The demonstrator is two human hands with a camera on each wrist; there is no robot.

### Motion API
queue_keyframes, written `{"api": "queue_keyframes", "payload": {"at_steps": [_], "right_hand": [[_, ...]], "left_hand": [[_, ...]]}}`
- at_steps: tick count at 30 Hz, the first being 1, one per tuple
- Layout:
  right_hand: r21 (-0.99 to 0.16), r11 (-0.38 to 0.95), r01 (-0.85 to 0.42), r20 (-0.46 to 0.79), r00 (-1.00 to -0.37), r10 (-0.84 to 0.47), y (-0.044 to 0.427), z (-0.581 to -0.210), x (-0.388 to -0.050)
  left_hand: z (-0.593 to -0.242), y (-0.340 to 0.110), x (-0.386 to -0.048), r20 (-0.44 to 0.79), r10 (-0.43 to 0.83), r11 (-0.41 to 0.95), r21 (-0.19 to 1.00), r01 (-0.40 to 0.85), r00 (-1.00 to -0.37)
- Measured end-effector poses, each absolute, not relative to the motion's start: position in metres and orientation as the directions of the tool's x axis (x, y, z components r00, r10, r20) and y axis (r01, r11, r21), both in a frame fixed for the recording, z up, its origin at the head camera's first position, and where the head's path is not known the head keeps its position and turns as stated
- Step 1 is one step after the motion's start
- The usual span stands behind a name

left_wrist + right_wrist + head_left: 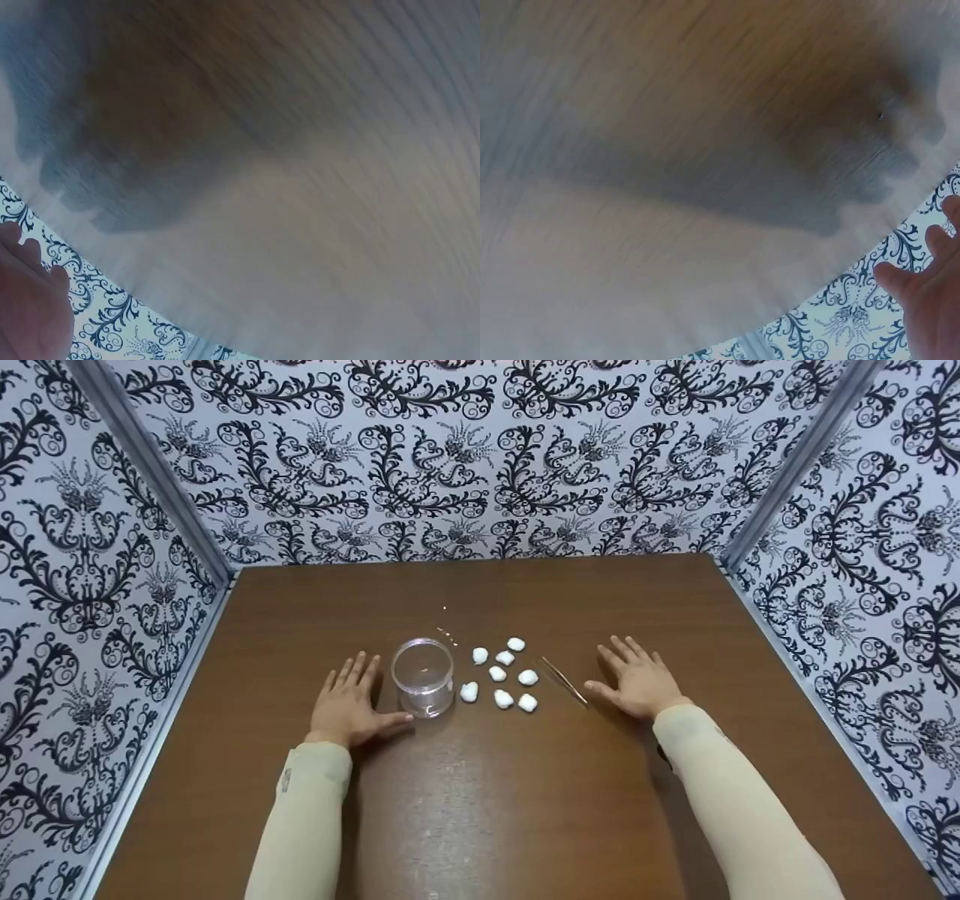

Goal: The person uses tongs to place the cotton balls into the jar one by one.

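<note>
A clear round jar (424,679) stands on the brown table, just right of my left hand (349,705). That hand lies with fingers spread, its thumb near the jar's base; whether they touch I cannot tell. Several white cotton balls (498,674) lie loosely grouped to the right of the jar. Between them and my right hand (636,681) lies a pair of slim metal tweezers (564,682), slanted. My right hand has its fingers spread and holds nothing, the thumb pointing toward the tweezers. Both wrist views show only part of each hand, the left (34,307) and the right (934,292).
A few tiny white bits (448,636) are scattered behind the jar. The wood-look table (510,802) is bordered by patterned black-and-white walls (465,457) at the back and both sides, with grey posts (161,472) in the corners.
</note>
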State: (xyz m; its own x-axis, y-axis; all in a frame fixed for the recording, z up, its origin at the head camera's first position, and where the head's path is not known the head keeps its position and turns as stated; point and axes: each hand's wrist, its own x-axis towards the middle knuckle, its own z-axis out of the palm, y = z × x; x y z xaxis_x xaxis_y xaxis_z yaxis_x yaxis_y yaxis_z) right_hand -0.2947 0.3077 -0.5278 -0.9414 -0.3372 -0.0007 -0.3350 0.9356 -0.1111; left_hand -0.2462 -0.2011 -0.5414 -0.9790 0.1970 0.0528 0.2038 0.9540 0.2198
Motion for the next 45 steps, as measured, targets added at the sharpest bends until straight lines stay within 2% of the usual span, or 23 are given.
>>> {"api": "queue_keyframes", "payload": {"at_steps": [7, 13, 21, 27, 37, 45], "right_hand": [[-0.104, 0.918, -0.382, 0.009, -0.924, -0.383, 0.3, -0.527, -0.294], [-0.068, 0.891, -0.449, 0.066, -0.893, -0.445, 0.286, -0.518, -0.295], [0.005, 0.885, -0.466, 0.074, -0.882, -0.466, 0.255, -0.505, -0.289], [0.022, 0.885, -0.465, 0.063, -0.883, -0.465, 0.236, -0.502, -0.287], [0.04, 0.909, -0.414, 0.067, -0.907, -0.416, 0.221, -0.514, -0.288], [0.023, 0.927, -0.374, 0.125, -0.919, -0.374, 0.215, -0.524, -0.294]], "left_hand": [[-0.544, -0.188, -0.244, 0.038, 0.152, 0.918, 0.365, 0.155, -0.988], [-0.542, -0.175, -0.243, 0.022, 0.108, 0.869, 0.484, 0.105, -0.994], [-0.543, -0.164, -0.244, 0.043, 0.043, 0.73, 0.681, 0.061, -0.998], [-0.545, -0.16, -0.246, 0.058, 0.037, 0.688, 0.723, 0.068, -0.998], [-0.551, -0.159, -0.251, 0.117, 0.079, 0.707, 0.694, 0.138, -0.99], [-0.547, -0.157, -0.247, 0.072, 0.047, 0.689, 0.72, 0.084, -0.996]]}}
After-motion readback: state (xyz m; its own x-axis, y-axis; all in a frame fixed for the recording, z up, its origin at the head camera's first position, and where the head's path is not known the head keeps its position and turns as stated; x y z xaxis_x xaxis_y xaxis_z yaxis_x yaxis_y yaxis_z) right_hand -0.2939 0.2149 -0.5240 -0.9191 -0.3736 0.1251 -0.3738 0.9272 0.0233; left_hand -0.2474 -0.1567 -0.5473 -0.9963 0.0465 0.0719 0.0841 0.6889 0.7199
